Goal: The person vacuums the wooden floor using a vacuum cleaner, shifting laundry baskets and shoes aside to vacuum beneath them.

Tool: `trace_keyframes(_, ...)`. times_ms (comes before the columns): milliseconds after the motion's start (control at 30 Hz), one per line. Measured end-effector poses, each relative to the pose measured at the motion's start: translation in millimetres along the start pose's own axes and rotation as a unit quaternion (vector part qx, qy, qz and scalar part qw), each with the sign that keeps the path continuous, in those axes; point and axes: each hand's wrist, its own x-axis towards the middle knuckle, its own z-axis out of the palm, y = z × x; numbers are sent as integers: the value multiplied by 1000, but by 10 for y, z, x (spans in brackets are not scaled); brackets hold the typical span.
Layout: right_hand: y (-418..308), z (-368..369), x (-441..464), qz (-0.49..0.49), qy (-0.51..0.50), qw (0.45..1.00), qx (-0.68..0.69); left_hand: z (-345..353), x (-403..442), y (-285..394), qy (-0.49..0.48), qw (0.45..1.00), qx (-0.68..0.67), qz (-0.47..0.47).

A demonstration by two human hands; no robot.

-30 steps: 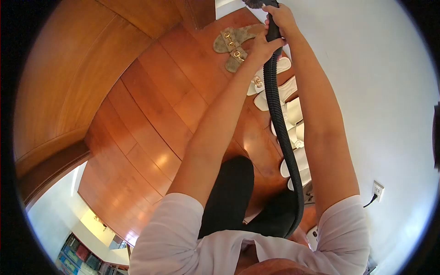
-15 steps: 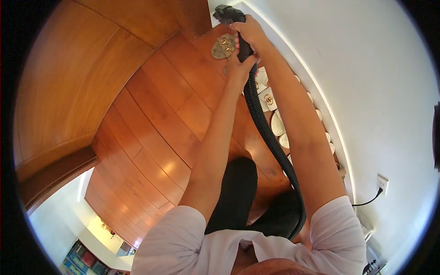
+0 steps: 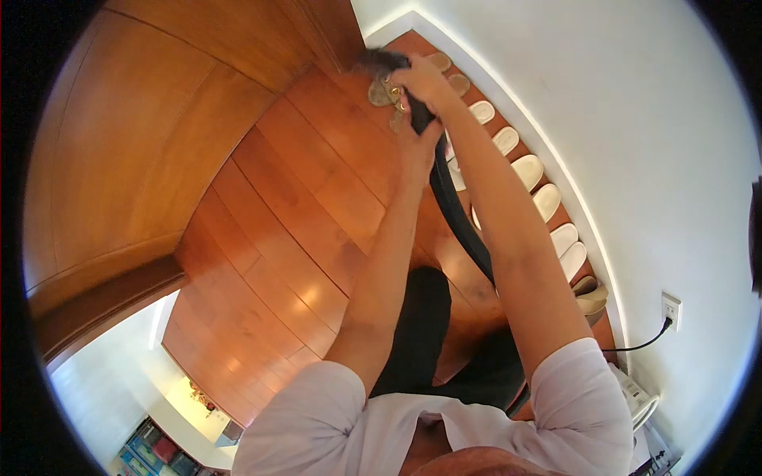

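Both hands hold the black handle of a vacuum cleaner hose (image 3: 454,208), far out in front of me. My right hand (image 3: 425,82) is closed around it near the brush end, and my left hand (image 3: 418,141) wraps it lower down. The dark brush head (image 3: 382,61) is smeared by motion beside the wooden door frame. Just below it lies a tan slipper with a gold buckle (image 3: 381,93), partly covered by the handle and my fingers. From my hands the ribbed hose runs back under my right forearm toward my legs.
White and beige slippers (image 3: 547,201) line the white wall (image 3: 635,159) on the right. A wall socket (image 3: 671,308) has a black cord plugged in. On the left stands a wooden door panel (image 3: 119,151). Reddish wood flooring (image 3: 278,222) spreads between them.
The brush head and both hands have moved down from the wall corner, toward the tan slippers. My view has shifted a little, showing more of the slipper row along the wall.
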Motion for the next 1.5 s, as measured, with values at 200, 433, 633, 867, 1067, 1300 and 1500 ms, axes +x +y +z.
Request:
trace_keyframes(200,107,218,-1312,77,11,993,93,-214,-1058,-343,-15,998,56,-27)
trace_keyframes(433,184,-488,-2237,25,169,981,-96,493,-1840,-409,-113,992,-12,-49)
trace_keyframes(633,46,-1453,-2344,51,253,952,-167,1330,-1726,-436,-230,969,-11,-92)
trace_keyframes(867,598,-1977,-3264,128,295,943,-89,1699,-2432,-1064,-293,951,48,-87)
trace_keyframes(1067,918,-2274,-4262,139,357,920,-79,1969,-3274,-1151,-353,908,164,-155)
trace_keyframes(1300,639,-2160,-5849,147,373,916,-31,1906,-4573,-1104,-475,874,99,-42)
trace_keyframes(1500,-758,-1404,-7847,115,434,868,210,1392,-5930,-484,-741,663,85,-63)
